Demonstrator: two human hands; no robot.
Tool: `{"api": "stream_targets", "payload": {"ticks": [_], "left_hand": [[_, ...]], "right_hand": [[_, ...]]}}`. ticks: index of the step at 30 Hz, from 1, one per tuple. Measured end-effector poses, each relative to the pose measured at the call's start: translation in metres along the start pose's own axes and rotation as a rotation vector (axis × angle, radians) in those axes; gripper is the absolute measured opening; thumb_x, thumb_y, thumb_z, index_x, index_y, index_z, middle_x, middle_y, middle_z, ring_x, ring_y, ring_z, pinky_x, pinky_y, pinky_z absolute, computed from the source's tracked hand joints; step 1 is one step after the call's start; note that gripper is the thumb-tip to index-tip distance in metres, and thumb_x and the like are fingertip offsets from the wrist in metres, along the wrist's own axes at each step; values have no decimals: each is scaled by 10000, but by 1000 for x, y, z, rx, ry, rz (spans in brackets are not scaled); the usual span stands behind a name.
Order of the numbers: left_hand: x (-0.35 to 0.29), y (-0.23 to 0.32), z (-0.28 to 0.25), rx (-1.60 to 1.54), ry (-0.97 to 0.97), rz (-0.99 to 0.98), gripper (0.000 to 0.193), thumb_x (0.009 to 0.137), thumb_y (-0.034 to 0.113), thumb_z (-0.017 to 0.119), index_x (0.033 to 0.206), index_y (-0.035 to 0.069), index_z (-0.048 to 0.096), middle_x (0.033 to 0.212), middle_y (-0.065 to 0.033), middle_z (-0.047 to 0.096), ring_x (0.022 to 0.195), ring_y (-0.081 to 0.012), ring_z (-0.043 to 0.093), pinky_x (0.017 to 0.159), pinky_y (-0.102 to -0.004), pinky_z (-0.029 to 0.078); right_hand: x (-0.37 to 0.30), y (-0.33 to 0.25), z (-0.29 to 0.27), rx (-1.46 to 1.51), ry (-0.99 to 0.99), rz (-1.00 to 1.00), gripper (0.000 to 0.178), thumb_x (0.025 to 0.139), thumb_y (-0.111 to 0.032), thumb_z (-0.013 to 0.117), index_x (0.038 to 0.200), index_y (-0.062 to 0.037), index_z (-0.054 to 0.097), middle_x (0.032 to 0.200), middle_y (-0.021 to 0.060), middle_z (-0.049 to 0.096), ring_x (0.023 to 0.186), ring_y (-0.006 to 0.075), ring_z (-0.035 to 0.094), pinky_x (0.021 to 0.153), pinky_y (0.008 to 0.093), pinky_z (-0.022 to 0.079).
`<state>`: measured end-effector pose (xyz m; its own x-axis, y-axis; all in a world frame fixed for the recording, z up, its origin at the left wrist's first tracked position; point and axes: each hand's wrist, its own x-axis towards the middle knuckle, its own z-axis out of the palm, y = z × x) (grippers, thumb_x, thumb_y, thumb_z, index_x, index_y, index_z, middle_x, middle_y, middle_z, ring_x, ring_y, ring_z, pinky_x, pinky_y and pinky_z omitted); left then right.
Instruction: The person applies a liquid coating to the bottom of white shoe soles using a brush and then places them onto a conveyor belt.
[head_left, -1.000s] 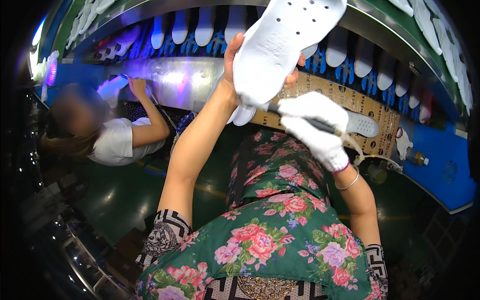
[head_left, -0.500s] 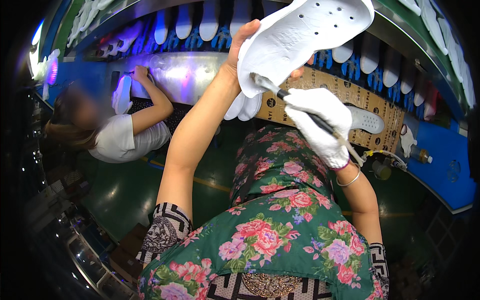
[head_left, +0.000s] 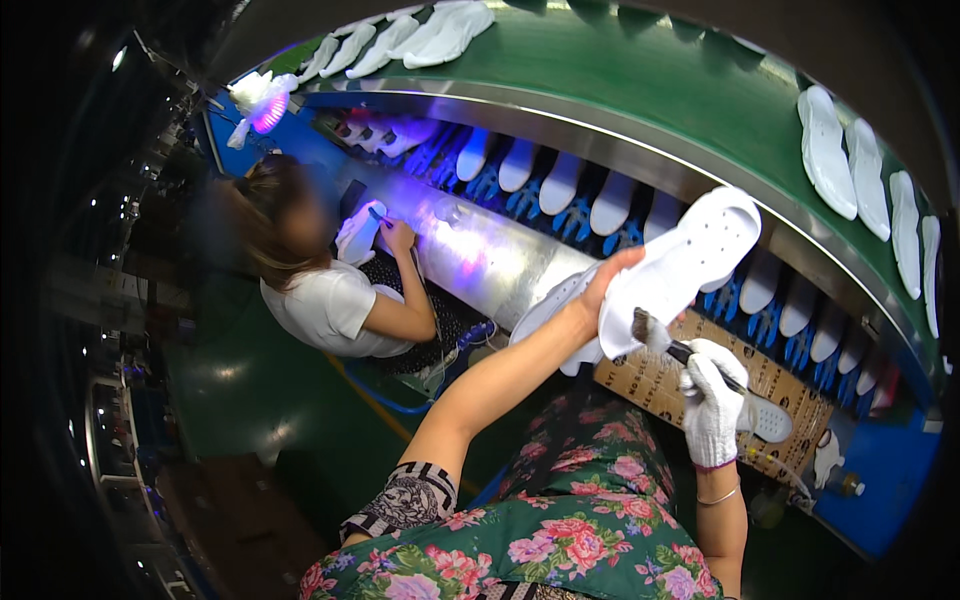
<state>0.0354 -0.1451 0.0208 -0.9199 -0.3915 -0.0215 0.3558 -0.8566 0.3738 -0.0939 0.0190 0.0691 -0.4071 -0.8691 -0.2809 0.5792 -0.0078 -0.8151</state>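
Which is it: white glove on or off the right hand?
On: the white glove covers the right hand, cuff at the wrist, while holding the brush.

Sole [head_left: 680,262] before conveyor belt [head_left: 650,62], brush [head_left: 657,336] at sole's near end, co-worker [head_left: 325,310] at left, other soles [head_left: 827,150] on belt

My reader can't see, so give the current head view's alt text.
A bare left-hand grip holds a white shoe sole; the gloved right-hand grip holds a brush at its near end. A co-worker is at left.
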Motion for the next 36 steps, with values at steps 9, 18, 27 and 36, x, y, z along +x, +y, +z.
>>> {"api": "stream_targets", "payload": {"ticks": [9,18,27,36], "left_hand": [[-28,-57,10,-56,63,30,665,944,443,413,1427,-6,335,1264,-200,574,1061,-303,633,880,-395,547],[-60,-38,28,-9,35,122,974,761,501,666,1469,4,218,1371,-282,414,1127,-433,554,902,-520,515],[38,34,90,147,-430,145,1034,774,693,599,1448,-7,246,1354,-315,389,862,-446,625,645,-455,598],[145,46,107,-378,135,312,773,987,489,363,1481,-36,82,1481,-315,194,1374,-424,282,1128,-472,319]], "right_hand": [[41,-49,-11,-1037,-1,-994,189,763,10,722,948,-23,705,898,128,688,806,236,669,750,313,519],[-9,-36,-30,-117,-171,-186,157,788,25,669,938,67,688,737,67,639,612,107,579,530,218,441],[-23,-1,-98,233,240,-163,163,835,22,660,995,50,673,700,71,637,568,104,565,506,198,423],[-7,41,-106,113,338,-31,216,833,-20,685,1038,46,665,742,52,638,601,93,573,519,195,409]]}}
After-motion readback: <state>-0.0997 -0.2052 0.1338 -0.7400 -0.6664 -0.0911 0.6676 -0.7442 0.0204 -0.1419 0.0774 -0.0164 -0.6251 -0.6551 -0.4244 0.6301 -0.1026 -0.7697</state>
